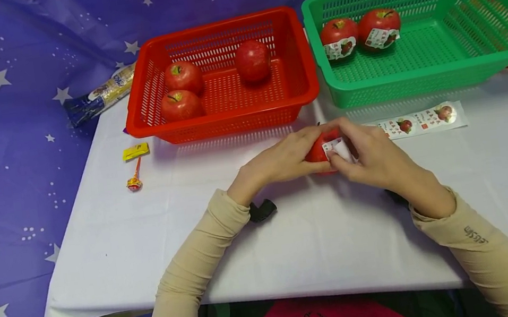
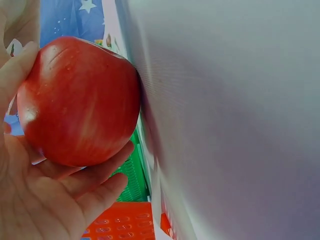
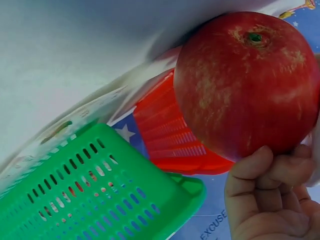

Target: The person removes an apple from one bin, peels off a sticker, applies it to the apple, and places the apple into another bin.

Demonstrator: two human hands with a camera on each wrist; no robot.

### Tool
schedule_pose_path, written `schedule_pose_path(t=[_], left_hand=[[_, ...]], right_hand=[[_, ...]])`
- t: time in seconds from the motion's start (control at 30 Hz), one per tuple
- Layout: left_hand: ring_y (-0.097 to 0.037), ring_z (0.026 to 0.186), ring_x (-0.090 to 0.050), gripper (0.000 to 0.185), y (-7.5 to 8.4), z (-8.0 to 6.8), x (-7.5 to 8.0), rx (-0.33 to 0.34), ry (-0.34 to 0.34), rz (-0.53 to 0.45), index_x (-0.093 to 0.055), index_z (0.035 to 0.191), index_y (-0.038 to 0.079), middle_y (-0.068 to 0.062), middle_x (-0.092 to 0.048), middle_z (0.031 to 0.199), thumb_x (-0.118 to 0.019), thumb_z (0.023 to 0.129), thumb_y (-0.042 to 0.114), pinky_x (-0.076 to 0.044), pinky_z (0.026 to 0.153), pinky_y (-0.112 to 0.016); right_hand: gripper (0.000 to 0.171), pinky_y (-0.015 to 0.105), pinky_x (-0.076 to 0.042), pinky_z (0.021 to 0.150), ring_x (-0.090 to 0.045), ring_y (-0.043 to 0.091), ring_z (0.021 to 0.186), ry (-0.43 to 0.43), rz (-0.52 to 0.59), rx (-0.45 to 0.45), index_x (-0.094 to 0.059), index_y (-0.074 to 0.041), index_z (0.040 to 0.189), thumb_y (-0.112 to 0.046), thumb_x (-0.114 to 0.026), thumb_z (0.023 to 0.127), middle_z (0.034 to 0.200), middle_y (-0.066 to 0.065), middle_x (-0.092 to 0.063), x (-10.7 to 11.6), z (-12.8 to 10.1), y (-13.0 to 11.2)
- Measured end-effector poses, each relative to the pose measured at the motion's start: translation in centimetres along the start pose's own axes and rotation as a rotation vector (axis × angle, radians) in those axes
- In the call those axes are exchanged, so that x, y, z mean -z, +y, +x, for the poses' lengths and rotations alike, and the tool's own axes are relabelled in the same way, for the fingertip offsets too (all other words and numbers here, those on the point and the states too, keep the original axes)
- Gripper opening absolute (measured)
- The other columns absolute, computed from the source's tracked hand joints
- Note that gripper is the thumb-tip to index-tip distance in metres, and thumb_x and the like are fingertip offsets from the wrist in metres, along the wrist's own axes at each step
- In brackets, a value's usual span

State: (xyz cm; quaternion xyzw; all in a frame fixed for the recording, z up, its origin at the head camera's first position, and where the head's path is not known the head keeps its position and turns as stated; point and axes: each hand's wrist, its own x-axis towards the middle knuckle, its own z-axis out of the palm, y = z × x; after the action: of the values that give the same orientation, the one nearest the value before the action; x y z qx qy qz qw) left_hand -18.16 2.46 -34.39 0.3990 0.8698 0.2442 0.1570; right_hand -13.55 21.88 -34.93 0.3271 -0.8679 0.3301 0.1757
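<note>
Over the middle of the table, my left hand (image 1: 283, 159) holds a red apple (image 1: 317, 153), thumb on the near side and fingers round the far side. The left wrist view shows that apple (image 2: 80, 102) resting against spread fingers, close to the white cloth. My right hand (image 1: 371, 156) pinches a white label (image 1: 342, 151) at the apple's right side; part of the label lies on the skin and part stands up under the thumb. Curled right fingers (image 3: 260, 167) touch the apple's underside in the right wrist view. A strip of printed labels (image 1: 422, 121) lies just beyond the right hand.
Behind the hands stands a red basket (image 1: 229, 120) with three unlabelled apples. Right of it, a green basket (image 1: 418, 84) holds two labelled apples. A lollipop (image 1: 134, 183), a yellow packet (image 1: 136, 151) and a blue-yellow package (image 1: 101, 97) lie at the left.
</note>
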Motion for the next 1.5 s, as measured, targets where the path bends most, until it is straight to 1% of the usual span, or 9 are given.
schedule_pose_path(t=[0.1,0.23,0.37,0.5,0.63,1.0,1.23,1.37,1.5], left_hand=[[-0.011,0.112,-0.052,0.077,-0.1,0.0,0.1,0.002,-0.021,-0.032,-0.029,0.151,0.018,-0.003,-0.050,0.137,-0.065,0.089,0.045,-0.043,0.093,-0.019],[-0.011,0.114,-0.050,0.079,-0.4,0.2,0.2,-0.009,-0.046,-0.087,-0.029,0.151,0.017,-0.003,-0.048,0.138,-0.067,0.087,0.044,-0.043,0.093,-0.020],[-0.013,0.118,-0.048,0.078,-0.7,0.2,0.4,-0.019,-0.078,-0.136,-0.030,0.150,0.013,-0.004,-0.045,0.141,-0.068,0.088,0.040,-0.042,0.096,-0.023],[-0.015,0.122,-0.047,0.077,-0.8,0.2,0.6,-0.002,-0.109,-0.150,-0.028,0.151,0.014,-0.005,-0.042,0.145,-0.067,0.089,0.037,-0.041,0.100,-0.027],[-0.015,0.126,-0.044,0.077,-0.8,0.2,0.7,0.006,-0.116,-0.149,-0.029,0.151,0.014,-0.005,-0.040,0.148,-0.068,0.089,0.038,-0.040,0.103,-0.028],[-0.014,0.127,-0.044,0.078,-1.3,0.1,0.9,0.000,-0.130,-0.187,-0.029,0.151,0.016,-0.003,-0.043,0.146,-0.070,0.087,0.035,-0.039,0.104,-0.026],[-0.015,0.127,-0.044,0.078,-1.2,0.0,1.0,-0.016,-0.130,-0.183,-0.030,0.151,0.014,-0.003,-0.043,0.146,-0.070,0.087,0.035,-0.038,0.105,-0.025],[-0.014,0.127,-0.043,0.079,-1.1,0.0,1.0,-0.038,-0.127,-0.175,-0.030,0.151,0.013,-0.004,-0.042,0.147,-0.071,0.087,0.034,-0.038,0.104,-0.024],[-0.015,0.129,-0.042,0.079,-1.0,-0.1,0.9,-0.048,-0.133,-0.188,-0.030,0.150,0.013,-0.005,-0.040,0.148,-0.072,0.086,0.032,-0.036,0.106,-0.024]], right_hand=[[0.030,0.017,-0.031,0.050,-0.036,0.006,0.054,-0.002,0.001,-0.011,-0.059,-0.002,0.107,-0.006,-0.062,0.078,0.061,-0.004,-0.045,0.2,0.0,0.2],[0.028,0.016,-0.034,0.052,-0.042,0.004,0.057,-0.033,0.090,-0.025,-0.060,-0.004,0.107,-0.001,-0.063,0.079,0.073,-0.001,-0.058,0.6,0.1,0.9],[0.031,0.015,-0.043,0.057,-0.054,0.004,0.065,-0.093,0.381,-0.111,-0.059,0.002,0.109,0.011,-0.064,0.079,0.086,0.002,-0.065,1.1,0.1,1.9],[0.035,0.016,-0.048,0.065,-0.058,0.008,0.070,-0.144,0.692,-0.208,-0.055,0.008,0.108,0.021,-0.063,0.077,0.083,0.001,-0.063,1.5,0.0,2.8],[0.034,0.016,-0.049,0.066,-0.058,0.009,0.072,-0.166,0.796,-0.241,-0.056,0.006,0.106,0.022,-0.062,0.077,0.084,0.000,-0.064,1.7,-0.1,3.3],[0.024,0.018,-0.046,0.062,-0.054,0.009,0.066,-0.245,0.498,-0.289,-0.057,0.002,0.098,0.015,-0.064,0.079,0.075,-0.004,-0.056,2.2,-0.6,6.0],[0.016,0.020,-0.047,0.064,-0.057,0.011,0.070,-0.205,0.639,-0.332,-0.058,0.001,0.106,0.006,-0.058,0.090,0.084,-0.002,-0.061,2.3,-0.6,5.3],[0.022,0.021,-0.047,0.063,-0.057,0.013,0.069,-0.236,0.535,-0.346,-0.057,-0.002,0.106,0.001,-0.067,0.086,0.082,-0.003,-0.059,2.1,-0.4,4.7],[0.010,0.020,-0.046,0.063,-0.058,0.013,0.068,-0.223,0.497,-0.390,-0.061,0.001,0.099,0.000,-0.063,0.089,0.080,-0.007,-0.062,2.1,-0.3,4.9]])
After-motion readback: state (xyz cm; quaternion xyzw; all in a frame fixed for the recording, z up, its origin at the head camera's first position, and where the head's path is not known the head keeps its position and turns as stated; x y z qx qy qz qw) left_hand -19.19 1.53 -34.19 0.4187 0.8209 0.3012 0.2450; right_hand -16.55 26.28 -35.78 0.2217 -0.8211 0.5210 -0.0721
